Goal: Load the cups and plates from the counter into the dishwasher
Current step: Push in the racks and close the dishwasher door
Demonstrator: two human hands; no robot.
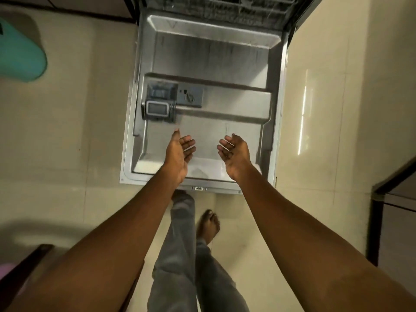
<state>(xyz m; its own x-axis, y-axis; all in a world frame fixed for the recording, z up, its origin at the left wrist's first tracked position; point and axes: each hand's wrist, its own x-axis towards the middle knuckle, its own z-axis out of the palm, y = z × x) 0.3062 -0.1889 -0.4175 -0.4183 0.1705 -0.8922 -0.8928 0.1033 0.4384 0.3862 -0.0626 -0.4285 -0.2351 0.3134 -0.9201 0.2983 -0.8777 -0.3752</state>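
Observation:
The dishwasher door [225, 113] lies folded down flat in front of me, its steel inner face up, with the detergent dispenser [159, 104] on its left side. A strip of the lower rack [225, 7] shows inside the machine at the top edge. My left hand [180, 152] and my right hand [234, 152] hover above the near part of the door, palms facing each other, fingers relaxed, holding nothing. No cups or plates are in view.
Beige floor tiles lie on both sides of the door. A teal object [20, 57] sits on the floor at far left. A dark-framed cabinet edge [382, 199] stands at right. My legs and bare feet [208, 226] are just before the door's near edge.

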